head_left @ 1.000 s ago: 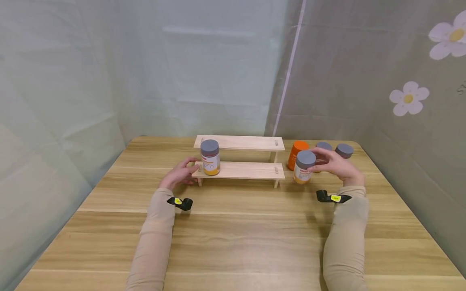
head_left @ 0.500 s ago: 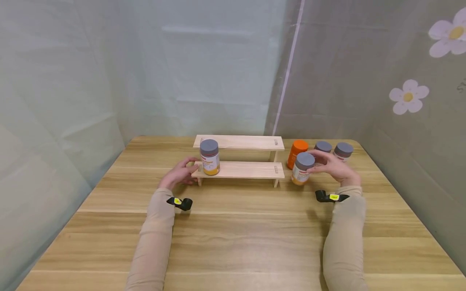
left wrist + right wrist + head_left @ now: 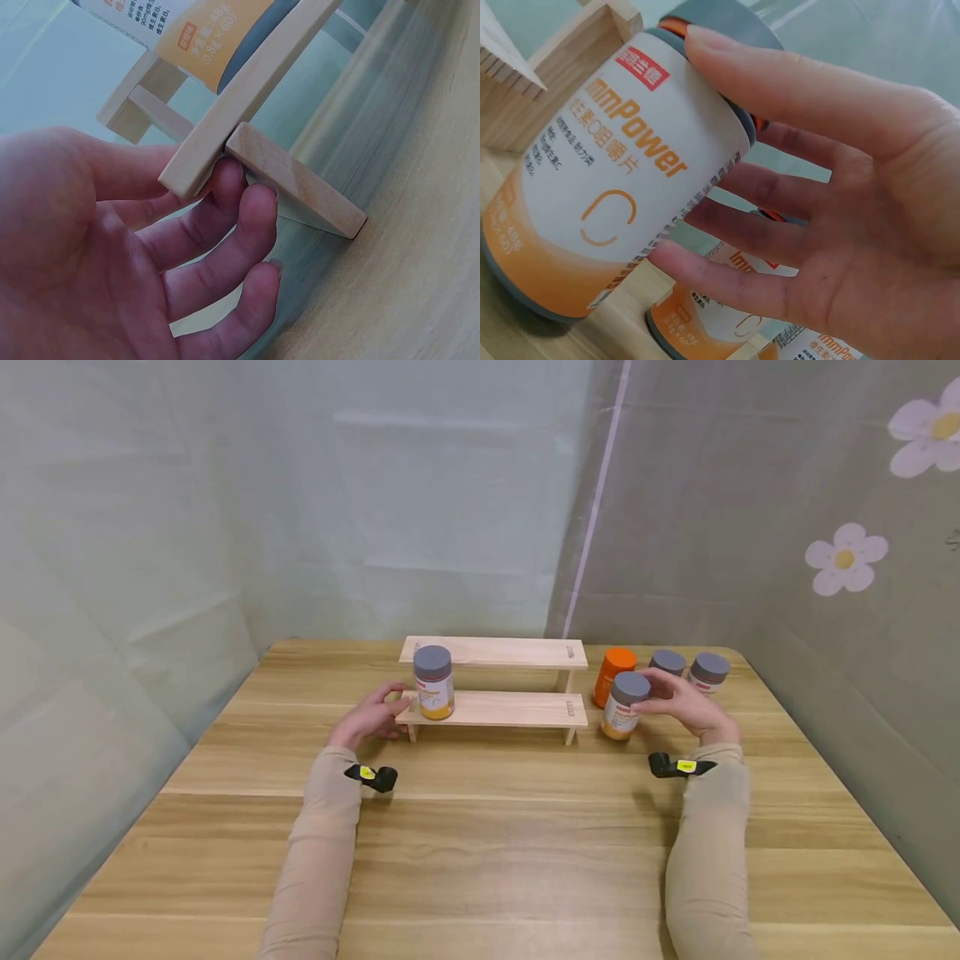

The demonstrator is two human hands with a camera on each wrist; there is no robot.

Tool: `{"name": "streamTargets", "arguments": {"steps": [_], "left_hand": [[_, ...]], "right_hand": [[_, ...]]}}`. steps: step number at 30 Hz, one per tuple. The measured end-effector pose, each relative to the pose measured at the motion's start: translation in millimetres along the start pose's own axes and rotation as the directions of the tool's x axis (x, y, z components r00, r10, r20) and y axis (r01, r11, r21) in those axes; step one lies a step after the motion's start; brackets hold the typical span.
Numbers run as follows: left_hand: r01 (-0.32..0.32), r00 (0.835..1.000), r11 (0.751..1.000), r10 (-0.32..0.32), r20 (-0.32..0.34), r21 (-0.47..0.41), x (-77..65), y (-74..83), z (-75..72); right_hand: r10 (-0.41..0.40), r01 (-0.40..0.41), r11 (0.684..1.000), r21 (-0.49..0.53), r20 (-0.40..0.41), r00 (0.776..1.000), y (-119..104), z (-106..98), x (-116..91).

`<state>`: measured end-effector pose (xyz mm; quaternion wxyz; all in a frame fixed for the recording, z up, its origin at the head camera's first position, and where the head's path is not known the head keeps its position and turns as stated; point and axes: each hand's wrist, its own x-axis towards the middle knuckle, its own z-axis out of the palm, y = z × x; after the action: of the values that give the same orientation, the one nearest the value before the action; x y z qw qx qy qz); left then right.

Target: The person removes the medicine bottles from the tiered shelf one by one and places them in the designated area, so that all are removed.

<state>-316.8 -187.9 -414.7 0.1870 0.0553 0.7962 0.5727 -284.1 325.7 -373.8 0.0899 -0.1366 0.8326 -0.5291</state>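
My left hand [image 3: 371, 716] grips the left end of the lower board of a two-step wooden shelf [image 3: 510, 709]. In the left wrist view the fingers curl beneath the board [image 3: 247, 103], beside its leg. A supplement bottle [image 3: 435, 685] with a grey lid and a white and orange label stands upright on that board's left part. To the right of the shelf, my right hand [image 3: 690, 706] holds a matching bottle [image 3: 623, 708] near its lid. The right wrist view shows this bottle [image 3: 615, 180] with the thumb on the near side and fingers behind; its contact with the table is unclear.
An orange bottle [image 3: 616, 675] stands right of the shelf, behind the held one. Two more grey-lidded bottles [image 3: 666, 662] are farther right near the table's back edge. The upper board [image 3: 495, 652] lies behind the lower one. Fabric curtains [image 3: 420, 527] enclose the table.
Over the last second my right hand has shifted slightly left and toward me, showing more of the two grey-lidded bottles behind it. The left hand and shelf stay in place.
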Motion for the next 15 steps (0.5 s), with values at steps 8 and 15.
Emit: {"name": "streamTargets", "arguments": {"steps": [8, 15], "left_hand": [[-0.002, 1.000, 1.000, 0.002, 0.000, 0.000, -1.0, 0.5, 1.5], [0.000, 1.000, 1.000, 0.000, -0.005, 0.005, -0.6, -0.7, 1.0]], "right_hand": [[0.004, -0.004, 1.000, -0.003, -0.017, 1.000, 2.8, 1.2, 2.1], [0.017, -0.017, 1.000, -0.022, -0.003, 1.000, 4.5, 2.2, 5.0]]}}
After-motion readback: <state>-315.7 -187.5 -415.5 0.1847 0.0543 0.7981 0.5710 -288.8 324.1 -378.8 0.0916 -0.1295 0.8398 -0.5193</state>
